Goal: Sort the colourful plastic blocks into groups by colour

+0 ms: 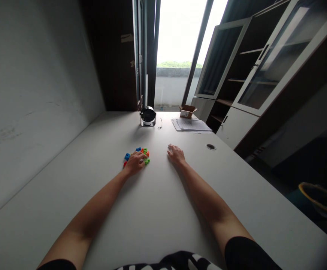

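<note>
My left hand [136,162] rests over a small cluster of colourful plastic toy blocks, its fingers apart and slightly bent. Part of the cluster is hidden beneath the palm. Around the hand show a blue block [127,156], a green block [147,161], an orange block [148,153] and a red block [125,164]. To the right, my right hand [176,155] lies low on the white table [157,210], fingers curled. A small whitish block [169,145] is at its fingertips and seems pinched there; its shape is too small to make out.
At the far end stand a round black lamp-like device [148,116] on a bracket, a short thin cable [160,123], papers [191,125] and an open cardboard box [187,111]. A cable hole [211,147] is at right. A wall [39,93] borders the left side.
</note>
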The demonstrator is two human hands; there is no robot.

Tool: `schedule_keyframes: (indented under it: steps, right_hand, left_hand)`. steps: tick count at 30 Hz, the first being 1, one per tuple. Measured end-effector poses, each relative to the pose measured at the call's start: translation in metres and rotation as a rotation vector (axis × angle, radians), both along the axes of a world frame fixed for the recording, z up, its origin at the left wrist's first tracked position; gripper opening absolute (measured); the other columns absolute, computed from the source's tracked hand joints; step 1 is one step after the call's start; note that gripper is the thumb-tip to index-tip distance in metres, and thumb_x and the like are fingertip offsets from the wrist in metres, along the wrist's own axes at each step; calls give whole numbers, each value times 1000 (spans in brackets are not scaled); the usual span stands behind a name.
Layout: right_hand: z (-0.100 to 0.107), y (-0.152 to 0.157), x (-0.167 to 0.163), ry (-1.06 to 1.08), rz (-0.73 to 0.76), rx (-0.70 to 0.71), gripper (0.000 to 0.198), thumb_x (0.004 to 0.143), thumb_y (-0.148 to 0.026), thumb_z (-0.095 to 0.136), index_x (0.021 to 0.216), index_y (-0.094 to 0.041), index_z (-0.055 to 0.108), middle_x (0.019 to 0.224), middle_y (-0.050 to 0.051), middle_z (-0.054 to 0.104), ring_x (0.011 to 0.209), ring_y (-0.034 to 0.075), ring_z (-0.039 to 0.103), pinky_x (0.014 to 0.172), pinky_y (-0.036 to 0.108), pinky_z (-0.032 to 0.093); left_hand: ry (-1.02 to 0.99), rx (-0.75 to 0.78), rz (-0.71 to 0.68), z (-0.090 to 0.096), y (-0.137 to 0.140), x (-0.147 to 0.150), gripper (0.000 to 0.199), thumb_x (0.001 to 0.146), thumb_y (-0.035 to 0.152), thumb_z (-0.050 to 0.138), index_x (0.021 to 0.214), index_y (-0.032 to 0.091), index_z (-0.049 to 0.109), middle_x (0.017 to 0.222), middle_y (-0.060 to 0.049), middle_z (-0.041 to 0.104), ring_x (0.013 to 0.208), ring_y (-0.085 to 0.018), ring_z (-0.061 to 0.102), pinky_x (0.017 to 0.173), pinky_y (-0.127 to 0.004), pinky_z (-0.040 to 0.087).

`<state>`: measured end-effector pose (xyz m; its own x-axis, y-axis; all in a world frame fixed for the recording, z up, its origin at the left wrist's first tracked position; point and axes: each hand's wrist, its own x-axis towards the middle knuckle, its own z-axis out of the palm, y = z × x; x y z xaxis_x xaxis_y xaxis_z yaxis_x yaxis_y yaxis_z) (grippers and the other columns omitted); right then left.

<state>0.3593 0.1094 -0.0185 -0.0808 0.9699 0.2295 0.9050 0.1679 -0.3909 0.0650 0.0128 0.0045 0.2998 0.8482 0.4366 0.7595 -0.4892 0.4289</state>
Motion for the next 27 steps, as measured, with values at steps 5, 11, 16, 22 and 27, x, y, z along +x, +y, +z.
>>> schedule_keyframes:
  steps: [5, 11, 16, 22, 27]
  right_hand:
    - [-2, 0, 0, -19, 9, 10, 50, 96, -37, 55, 144, -24, 51, 147, 9, 55, 130, 26, 53, 107, 37, 39]
    - [-3, -1, -2, -93, 50, 12, 50, 96, -41, 57, 143, -23, 54, 148, 11, 54, 134, 27, 50, 111, 38, 37]
    - [-4, 0, -3, -100, 31, 12, 59, 97, -44, 56, 150, -23, 46, 149, 12, 52, 133, 28, 50, 110, 38, 37]
    - [-6, 5, -3, -134, 44, 1, 61, 99, -51, 51, 153, -23, 42, 155, 14, 45, 142, 30, 40, 115, 42, 30]
    - [-5, 6, -3, -138, 63, 5, 53, 99, -47, 52, 145, -22, 51, 148, 14, 52, 137, 29, 45, 113, 40, 32]
  left_hand:
    - [6, 23, 18, 1, 0, -1, 22, 80, 10, 64, 93, 26, 71, 102, -3, 71, 100, -25, 60, 96, -40, 47]
    - [18, 30, 29, 0, 0, -1, 28, 78, 6, 62, 95, 26, 73, 103, -3, 72, 98, -23, 62, 91, -38, 48]
    - [-3, 27, 22, -3, 1, -2, 28, 78, 6, 62, 95, 26, 73, 103, -3, 72, 98, -23, 64, 92, -38, 48]
    - [6, 27, -7, -2, 0, 0, 25, 81, 9, 62, 93, 27, 74, 107, -4, 72, 102, -23, 64, 95, -39, 48]
    - [-2, 4, -9, 0, -1, 0, 23, 82, 11, 64, 95, 27, 74, 106, -4, 71, 101, -23, 64, 97, -40, 48]
